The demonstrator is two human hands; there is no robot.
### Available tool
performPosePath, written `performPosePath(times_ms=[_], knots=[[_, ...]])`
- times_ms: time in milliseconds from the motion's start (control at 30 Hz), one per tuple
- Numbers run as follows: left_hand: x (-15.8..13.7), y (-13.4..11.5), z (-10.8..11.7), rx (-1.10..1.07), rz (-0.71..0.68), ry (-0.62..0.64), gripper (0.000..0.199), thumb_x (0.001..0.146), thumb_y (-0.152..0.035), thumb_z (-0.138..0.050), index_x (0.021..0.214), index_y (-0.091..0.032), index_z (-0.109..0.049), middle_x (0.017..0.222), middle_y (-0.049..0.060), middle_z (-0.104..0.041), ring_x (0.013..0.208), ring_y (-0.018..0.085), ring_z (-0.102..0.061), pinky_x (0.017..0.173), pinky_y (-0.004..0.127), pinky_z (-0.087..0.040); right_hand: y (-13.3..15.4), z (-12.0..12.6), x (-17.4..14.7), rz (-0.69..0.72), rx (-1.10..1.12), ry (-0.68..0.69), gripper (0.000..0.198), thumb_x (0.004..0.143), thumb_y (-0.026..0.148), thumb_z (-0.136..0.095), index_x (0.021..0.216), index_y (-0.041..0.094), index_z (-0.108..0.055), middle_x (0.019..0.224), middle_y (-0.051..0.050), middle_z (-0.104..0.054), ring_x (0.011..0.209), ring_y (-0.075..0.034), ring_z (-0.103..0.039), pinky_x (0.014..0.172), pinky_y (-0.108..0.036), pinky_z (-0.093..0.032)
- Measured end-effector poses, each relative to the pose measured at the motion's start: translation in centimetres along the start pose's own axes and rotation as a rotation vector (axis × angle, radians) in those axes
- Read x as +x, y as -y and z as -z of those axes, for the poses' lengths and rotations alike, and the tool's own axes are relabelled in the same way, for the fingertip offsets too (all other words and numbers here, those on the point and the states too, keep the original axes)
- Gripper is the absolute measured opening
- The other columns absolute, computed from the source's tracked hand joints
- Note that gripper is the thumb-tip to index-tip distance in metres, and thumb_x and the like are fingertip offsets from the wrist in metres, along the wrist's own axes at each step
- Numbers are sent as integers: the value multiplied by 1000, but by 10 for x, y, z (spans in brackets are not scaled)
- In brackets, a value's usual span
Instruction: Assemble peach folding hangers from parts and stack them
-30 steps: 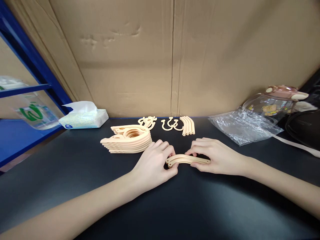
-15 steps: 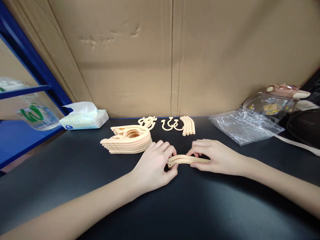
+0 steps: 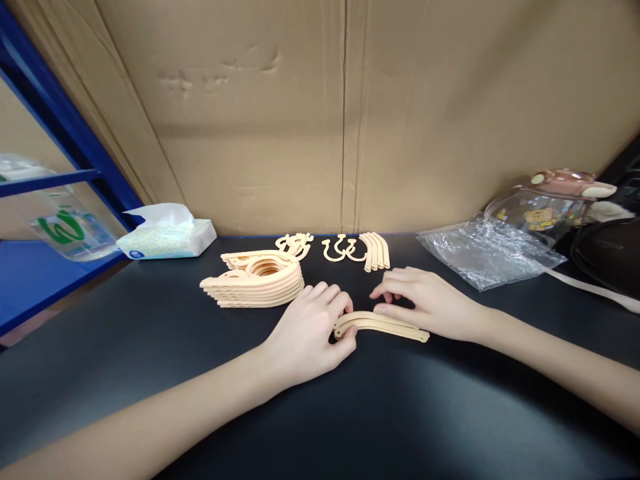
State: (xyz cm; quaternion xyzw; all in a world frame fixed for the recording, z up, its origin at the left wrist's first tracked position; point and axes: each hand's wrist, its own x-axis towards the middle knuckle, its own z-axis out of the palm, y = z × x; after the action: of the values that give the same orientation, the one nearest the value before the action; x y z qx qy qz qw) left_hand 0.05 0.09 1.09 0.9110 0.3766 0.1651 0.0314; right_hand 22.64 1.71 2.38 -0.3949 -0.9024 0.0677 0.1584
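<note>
My left hand (image 3: pixel 314 333) is closed on one end of two curved beige hanger arms (image 3: pixel 380 323), thumb in front and fingers behind. The arms lie one beside the other, their far ends pointing right, slightly apart. My right hand (image 3: pixel 425 300) is just behind their right part, its fingers and thumb apart and nothing between them. Whether its thumb touches the arms I cannot tell. To the left of my left hand stands a stack of beige folding hangers (image 3: pixel 260 283). Behind lie several loose hanger arms (image 3: pixel 376 251) and hanger hooks (image 3: pixel 334 250).
More hooks (image 3: pixel 296 245) lie behind the stack. A tissue pack (image 3: pixel 170 235) is at the back left, near a blue metal frame (image 3: pixel 70 107). To the right are a crinkled clear plastic bag (image 3: pixel 487 250) and a clear bottle (image 3: pixel 545 213). Cardboard (image 3: pixel 260 120) backs the black table (image 3: pixel 340 427).
My right hand has let go of the hanger arms and moved slightly up and right. The arms' right ends now spread apart, one swung toward me. My left hand keeps its hold.
</note>
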Motion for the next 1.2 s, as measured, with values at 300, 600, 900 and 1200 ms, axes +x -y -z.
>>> performPosePath(times_ms=[300, 600, 900, 1200], knots=[[0, -1, 0, 8, 2, -4, 11, 82, -27, -50, 87, -18, -53, 84, 2, -53, 79, 20, -46, 68, 34, -35, -30, 14, 55, -18, -313, -35, 23, 90, 32, -49, 93, 20, -69, 92, -5, -64, 84, -18, -57, 74, -29, -37], [-1, 1, 2, -13, -30, 20, 10, 87, -28, -50, 87, -18, -52, 84, 2, -53, 79, 19, -45, 68, 33, -34, -42, -9, 95, -63, -421, -32, 21, 83, 29, -58, 73, 16, -71, 76, -7, -66, 76, -19, -56, 67, -30, -28], [-1, 0, 0, -16, -38, -4, 6, 81, -24, -51, 82, -18, -50, 81, 0, -52, 76, 18, -44, 66, 32, -33, -39, -5, 97, -73, -386, -149, 16, 79, 17, -56, 74, 16, -71, 76, -6, -66, 75, -18, -53, 69, -31, -25], [-1, 0, -2, -15, -28, 21, 12, 77, -27, -52, 83, -18, -48, 80, 1, -51, 74, 18, -44, 66, 32, -34, -9, 14, 30, 125, -128, -70, 12, 82, 23, -60, 73, 20, -68, 72, 2, -61, 75, -12, -53, 73, -29, -28]])
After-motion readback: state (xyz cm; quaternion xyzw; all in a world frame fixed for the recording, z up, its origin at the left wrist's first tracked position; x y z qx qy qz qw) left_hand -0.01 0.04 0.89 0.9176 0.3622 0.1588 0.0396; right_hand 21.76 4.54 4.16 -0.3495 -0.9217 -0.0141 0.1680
